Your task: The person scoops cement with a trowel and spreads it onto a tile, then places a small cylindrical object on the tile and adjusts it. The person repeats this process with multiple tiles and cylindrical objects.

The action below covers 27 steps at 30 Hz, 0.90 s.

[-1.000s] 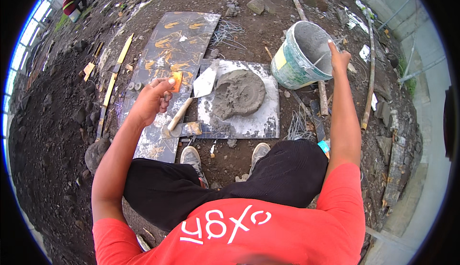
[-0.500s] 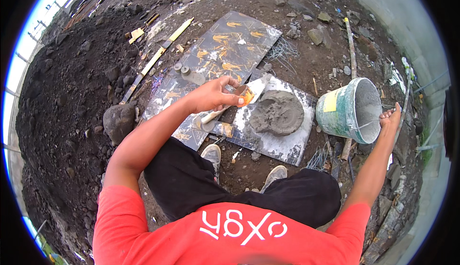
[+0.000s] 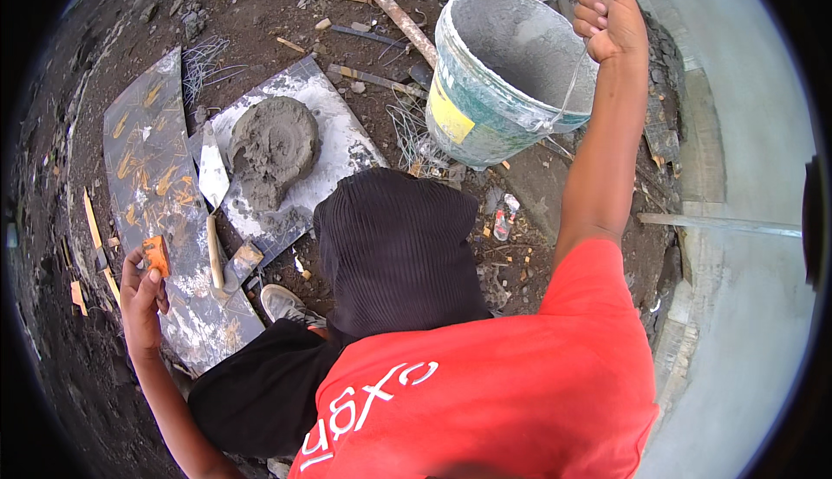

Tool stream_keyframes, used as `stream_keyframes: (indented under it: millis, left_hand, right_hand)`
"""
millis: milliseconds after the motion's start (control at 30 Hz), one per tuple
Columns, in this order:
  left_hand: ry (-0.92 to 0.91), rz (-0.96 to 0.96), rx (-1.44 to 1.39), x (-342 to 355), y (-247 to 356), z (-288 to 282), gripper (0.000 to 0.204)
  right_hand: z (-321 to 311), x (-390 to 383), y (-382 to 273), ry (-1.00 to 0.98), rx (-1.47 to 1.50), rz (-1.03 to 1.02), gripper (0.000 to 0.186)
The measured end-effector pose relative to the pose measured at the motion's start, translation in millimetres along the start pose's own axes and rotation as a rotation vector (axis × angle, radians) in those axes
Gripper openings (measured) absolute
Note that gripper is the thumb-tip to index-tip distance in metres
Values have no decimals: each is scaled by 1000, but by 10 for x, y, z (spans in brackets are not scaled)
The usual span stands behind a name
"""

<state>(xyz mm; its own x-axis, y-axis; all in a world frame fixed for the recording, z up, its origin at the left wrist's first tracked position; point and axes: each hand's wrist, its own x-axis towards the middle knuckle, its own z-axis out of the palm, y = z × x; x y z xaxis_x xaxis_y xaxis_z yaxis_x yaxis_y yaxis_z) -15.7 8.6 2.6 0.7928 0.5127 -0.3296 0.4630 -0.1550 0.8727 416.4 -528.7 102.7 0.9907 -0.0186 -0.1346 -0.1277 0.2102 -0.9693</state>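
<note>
My left hand (image 3: 141, 299) pinches a small orange piece (image 3: 156, 255) with dark stains; its exact kind is unclear. My right hand (image 3: 611, 18) is closed on the wire handle of a green-and-white bucket (image 3: 464, 128) with a yellow label. Grey residue coats the bucket's inside, and its mouth tilts toward my right arm. A round mound of wet mortar (image 3: 276, 145) sits on a whitish, mortar-smeared board (image 3: 334, 123). Beside the mound lies a pointing trowel (image 3: 214, 171), its pale handle toward me, with no hand on it.
A dark panel (image 3: 178, 210) with orange smears lies on the left. Tangled wire (image 3: 414, 136) and a long pole (image 3: 386, 2) are near the bucket. A pale concrete wall (image 3: 754, 306) rises on the right, a metal bar (image 3: 719, 224) jutting from it. Stones and wood scraps litter the soil.
My view has swung right. My left hand has moved away from the trowel and mortar, still holding the orange piece. The bucket looks larger and nearer, my right hand still on its handle.
</note>
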Motion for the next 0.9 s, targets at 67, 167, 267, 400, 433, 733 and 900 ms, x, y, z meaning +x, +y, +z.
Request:
stream_keyframes:
  millis: [67,167,267,400,433,733,900]
  left_hand:
    - [7,25,37,20,-8,-2,72]
    - [3,32,55,33,46,42,74]
    - [21,25,70,42,138,118,81]
    - [-15,25,109,80,226,211,83]
    - [-23,23,115,92,238,234,83]
    - [-61,55,185,113,348,435,81]
    - [-114,50,193,86,403,535,75]
  right_hand:
    - [-247,-242,45,12,-39,-18,42]
    - [-638,-553,206,189,-124,-5,45]
    - [-1011,-867,368,349,-202,-13,46]
    - [-1345,-1302,640,469,-216,20,48]
    - [-1392,-1386,732,455,-200,16,49]
    - [-1595,-2045,1146,510,-66,118,49]
    - [-1686,-2241,1316,499,-133,134,45]
